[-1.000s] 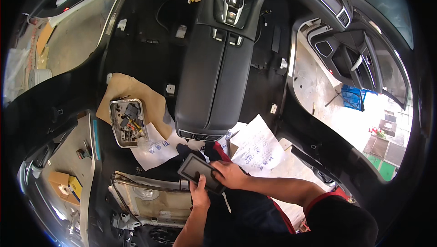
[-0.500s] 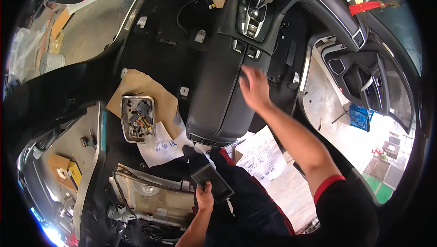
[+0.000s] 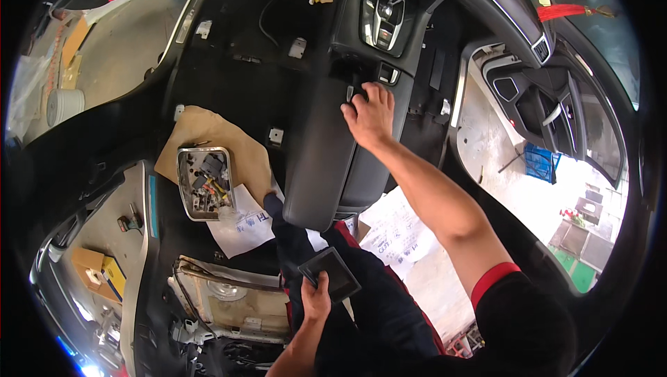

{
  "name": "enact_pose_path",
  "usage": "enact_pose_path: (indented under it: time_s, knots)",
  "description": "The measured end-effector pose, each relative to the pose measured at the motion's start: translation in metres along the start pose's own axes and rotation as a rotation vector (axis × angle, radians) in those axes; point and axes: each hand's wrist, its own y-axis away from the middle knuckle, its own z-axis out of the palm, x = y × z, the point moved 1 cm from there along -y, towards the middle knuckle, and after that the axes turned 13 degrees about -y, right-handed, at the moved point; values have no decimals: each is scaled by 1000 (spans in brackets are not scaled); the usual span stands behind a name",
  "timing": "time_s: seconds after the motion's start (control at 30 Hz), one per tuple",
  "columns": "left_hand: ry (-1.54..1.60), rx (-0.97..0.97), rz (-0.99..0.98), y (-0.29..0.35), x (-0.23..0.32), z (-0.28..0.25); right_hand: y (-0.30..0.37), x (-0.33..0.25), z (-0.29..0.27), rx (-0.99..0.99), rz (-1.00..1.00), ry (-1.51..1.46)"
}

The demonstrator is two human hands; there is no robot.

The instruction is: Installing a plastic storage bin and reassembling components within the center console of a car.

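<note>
My right hand (image 3: 374, 116) has its fingers bent over the front end of the left armrest lid (image 3: 313, 161) on the black centre console. That lid is partly raised, and a dark gap shows in front of its latch (image 3: 350, 93). Beside it the right armrest lid (image 3: 368, 172) lies down, its silver-edged latch (image 3: 389, 73) in place. Low in the picture, my left hand (image 3: 316, 300) grips a flat dark panel with a glossy, screen-like face (image 3: 339, 276) by its left side, the thumb on its front. The panel is held over my legs.
Ahead of the lids stands the gear lever (image 3: 390, 9). To the left, a metal tray (image 3: 183, 189) of small hardware sits on brown paper (image 3: 240, 141). White printed sheets (image 3: 399, 227) lie behind the console. An open door (image 3: 549, 109) is at the right.
My right hand has come down onto the left armrest lid, which has risen at its front end. My left hand still holds the dark panel, now slightly turned.
</note>
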Motion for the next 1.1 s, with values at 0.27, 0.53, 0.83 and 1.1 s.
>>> enact_pose_path:
  time_s: [0.27,0.53,0.83,1.1]
  knots:
    - [-554,-131,231,-50,58,-19,29,-25,-2,-73,213,-96]
    - [-812,-207,191,-66,49,-28,30,-26,-1,-90,194,-120]
    - [-863,-202,200,-71,48,-25,30,-23,1,-68,174,-116]
    - [-867,-219,279,-96,73,11,31,-18,-5,-64,180,-145]
